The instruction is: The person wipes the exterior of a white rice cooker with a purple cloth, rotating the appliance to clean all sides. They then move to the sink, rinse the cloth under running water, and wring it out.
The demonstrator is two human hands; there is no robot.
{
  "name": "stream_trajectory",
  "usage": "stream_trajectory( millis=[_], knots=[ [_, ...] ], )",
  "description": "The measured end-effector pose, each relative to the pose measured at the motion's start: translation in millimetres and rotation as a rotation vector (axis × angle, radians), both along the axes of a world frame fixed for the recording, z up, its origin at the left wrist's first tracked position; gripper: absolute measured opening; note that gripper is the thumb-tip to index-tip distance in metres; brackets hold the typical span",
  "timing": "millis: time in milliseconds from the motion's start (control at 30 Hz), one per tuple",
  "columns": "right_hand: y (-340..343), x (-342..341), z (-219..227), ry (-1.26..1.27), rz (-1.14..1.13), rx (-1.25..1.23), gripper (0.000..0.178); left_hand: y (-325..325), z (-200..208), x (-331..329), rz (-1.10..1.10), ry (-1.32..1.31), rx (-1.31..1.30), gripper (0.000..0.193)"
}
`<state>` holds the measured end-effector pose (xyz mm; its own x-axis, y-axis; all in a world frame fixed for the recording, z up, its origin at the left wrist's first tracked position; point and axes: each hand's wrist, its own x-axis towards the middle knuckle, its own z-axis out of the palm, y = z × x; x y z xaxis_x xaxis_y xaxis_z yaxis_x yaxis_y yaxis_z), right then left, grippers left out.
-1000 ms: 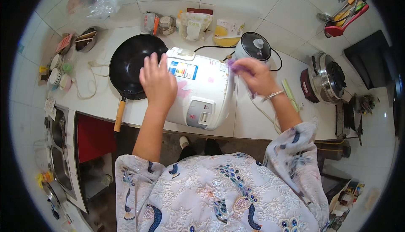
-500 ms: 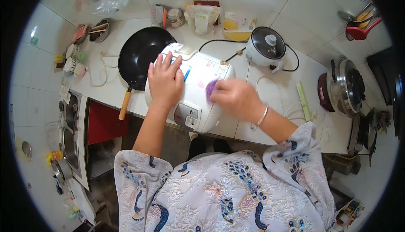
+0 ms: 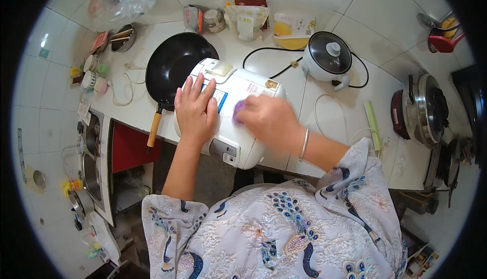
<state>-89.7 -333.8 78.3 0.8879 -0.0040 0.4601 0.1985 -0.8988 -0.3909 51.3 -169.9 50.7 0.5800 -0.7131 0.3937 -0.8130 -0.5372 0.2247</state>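
A white rice cooker (image 3: 238, 149) lies tipped at the counter's near edge, its control panel toward me. My left hand (image 3: 195, 109) is spread flat on the left part of its surface, fingers apart, beside a blue label. With my right hand (image 3: 269, 121), blurred by motion, I grip a purple scrubbing pad (image 3: 237, 111) and press it to the white surface near the middle. Most of the pad is hidden under my fingers.
Behind the cooker at left sits a black wok (image 3: 175, 68) with a wooden handle. A small lidded electric pot (image 3: 329, 56) and its black cord are at the back right. A green stalk (image 3: 373, 124) lies farther right, near stacked pans (image 3: 425, 109). Packets (image 3: 246, 20) line the wall.
My right hand has slid left across the cooker with the purple pad. My left hand stays flat on the surface. The whole view has shifted slightly.
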Motion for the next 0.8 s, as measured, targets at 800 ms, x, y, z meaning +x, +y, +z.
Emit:
stream_trajectory(
  millis=[800],
  knots=[
    [-54.0, 34.8, -12.4, 0.255, -0.330, 0.010, 0.012, -15.2, 1.4, 2.8, 0.032, -0.027, -0.026, 0.038]
  ],
)
